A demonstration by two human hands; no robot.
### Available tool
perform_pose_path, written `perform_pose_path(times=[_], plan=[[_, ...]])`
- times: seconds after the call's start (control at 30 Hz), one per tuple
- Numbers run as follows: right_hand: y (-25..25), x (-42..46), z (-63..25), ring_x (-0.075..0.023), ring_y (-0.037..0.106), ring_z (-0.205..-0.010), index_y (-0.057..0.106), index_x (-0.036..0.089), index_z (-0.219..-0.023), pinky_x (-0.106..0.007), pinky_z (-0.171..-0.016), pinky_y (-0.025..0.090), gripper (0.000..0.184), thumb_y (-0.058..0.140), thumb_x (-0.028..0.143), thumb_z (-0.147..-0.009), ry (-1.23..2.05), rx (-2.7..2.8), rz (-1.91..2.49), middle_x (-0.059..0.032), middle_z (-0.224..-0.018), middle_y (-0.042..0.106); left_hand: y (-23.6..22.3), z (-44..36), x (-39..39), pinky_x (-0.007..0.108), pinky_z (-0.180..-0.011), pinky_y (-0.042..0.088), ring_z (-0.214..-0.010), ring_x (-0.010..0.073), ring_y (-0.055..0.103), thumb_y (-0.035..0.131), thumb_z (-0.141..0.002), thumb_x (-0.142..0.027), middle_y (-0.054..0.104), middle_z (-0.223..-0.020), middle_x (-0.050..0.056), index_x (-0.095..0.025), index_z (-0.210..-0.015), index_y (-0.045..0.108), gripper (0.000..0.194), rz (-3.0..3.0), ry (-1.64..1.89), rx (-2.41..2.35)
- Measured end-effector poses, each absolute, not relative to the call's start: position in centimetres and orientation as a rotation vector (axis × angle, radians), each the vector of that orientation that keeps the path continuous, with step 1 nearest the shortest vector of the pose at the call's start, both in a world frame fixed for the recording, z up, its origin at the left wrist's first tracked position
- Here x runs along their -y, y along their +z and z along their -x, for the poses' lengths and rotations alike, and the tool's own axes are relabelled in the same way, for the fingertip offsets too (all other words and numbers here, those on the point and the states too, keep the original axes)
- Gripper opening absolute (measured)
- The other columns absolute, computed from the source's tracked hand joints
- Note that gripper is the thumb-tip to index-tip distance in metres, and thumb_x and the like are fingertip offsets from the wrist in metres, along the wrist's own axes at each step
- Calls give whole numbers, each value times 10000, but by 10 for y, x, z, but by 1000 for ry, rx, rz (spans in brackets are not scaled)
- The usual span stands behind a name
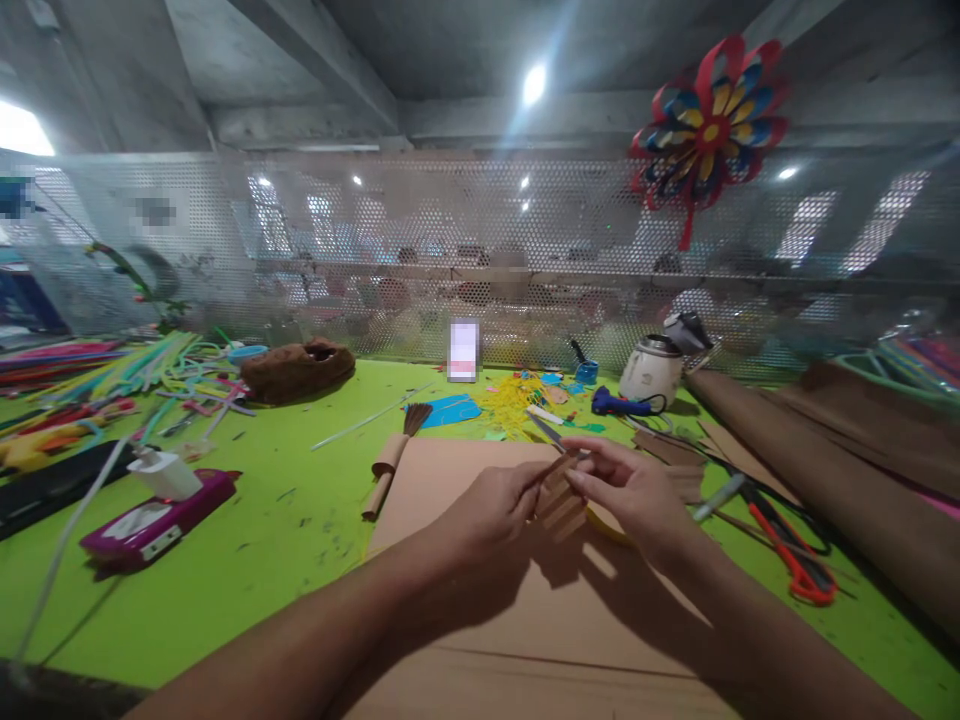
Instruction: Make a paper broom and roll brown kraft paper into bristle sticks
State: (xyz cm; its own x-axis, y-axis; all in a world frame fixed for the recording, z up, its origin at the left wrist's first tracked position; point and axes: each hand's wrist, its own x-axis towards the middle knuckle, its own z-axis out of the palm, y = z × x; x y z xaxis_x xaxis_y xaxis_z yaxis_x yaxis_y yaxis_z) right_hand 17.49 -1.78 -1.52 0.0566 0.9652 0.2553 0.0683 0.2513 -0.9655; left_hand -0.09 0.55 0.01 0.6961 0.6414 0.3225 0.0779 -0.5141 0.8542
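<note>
A small piece of brown paper (561, 500), cut into strips along one side, is held up in front of me. My left hand (495, 510) pinches its left edge between thumb and fingers. At its upper right, my right hand (630, 490) has its thumb and fingertips closed by the paper. From this hand a pair of scissors (546, 430) points up and left, with part of a yellow handle showing below the palm; the fingers hide the rest. Beneath both hands lies a large sheet of brown cardboard (450, 500), with their shadows on it.
On the green table (285, 560) stand a purple power strip (161, 520), a phone (463, 350), a kettle (651, 372) and a blue glue gun (622, 403). A red-handled cutter (787, 550) lies right, rolled brown paper (390, 455) left. Yellow scraps (517, 400) lie behind.
</note>
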Motion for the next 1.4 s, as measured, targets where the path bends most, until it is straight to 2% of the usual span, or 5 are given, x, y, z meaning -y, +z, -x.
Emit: perform_pose_path(times=[0.2, 0.37, 0.6, 0.73, 1.4], plan=[[-13, 18, -174, -133, 531, -612, 608, 164, -1100, -263, -575, 409, 384, 656, 281, -738, 962, 1360, 1160, 13, -678, 568, -5, 1, -6, 286, -728, 454, -798, 171, 579, 432, -862, -199, 676, -940, 69, -183, -1078, 630, 293, -2064, 742, -630], [-6, 21, -172, -144, 548, -616, 626, 145, -1039, -276, -580, 420, 408, 699, 337, -687, 1045, 1269, 1139, -9, -689, 612, -4, 3, -22, 241, -577, 439, -583, 122, 525, 381, -899, -266, 603, -690, 45, -128, -985, 619, 289, -1948, 595, -587], [-3, 25, -166, -131, 527, -545, 586, 131, -1115, -256, -514, 408, 511, 713, 347, -670, 1063, 1295, 1143, 20, -611, 572, -13, -4, -9, 271, -712, 458, -788, 153, 579, 407, -881, -220, 650, -955, 75, -156, -1058, 600, 269, -1915, 748, -561], [0, 30, -162, -119, 517, -515, 494, 144, -1267, -241, -480, 402, 640, 702, 329, -691, 1150, 1312, 1110, 28, -608, 559, -15, -7, -1, 261, -680, 445, -774, 159, 573, 441, -862, -217, 661, -895, 76, -150, -1043, 592, 245, -1919, 787, -623], [-7, 26, -162, -173, 608, -601, 453, 174, -1320, -271, -532, 460, 573, 608, 297, -782, 1159, 1364, 1137, -8, -656, 630, -1, 8, 14, 274, -659, 421, -766, 180, 586, 440, -797, -109, 673, -925, 90, -156, -1076, 577, 314, -2208, 704, -636]])
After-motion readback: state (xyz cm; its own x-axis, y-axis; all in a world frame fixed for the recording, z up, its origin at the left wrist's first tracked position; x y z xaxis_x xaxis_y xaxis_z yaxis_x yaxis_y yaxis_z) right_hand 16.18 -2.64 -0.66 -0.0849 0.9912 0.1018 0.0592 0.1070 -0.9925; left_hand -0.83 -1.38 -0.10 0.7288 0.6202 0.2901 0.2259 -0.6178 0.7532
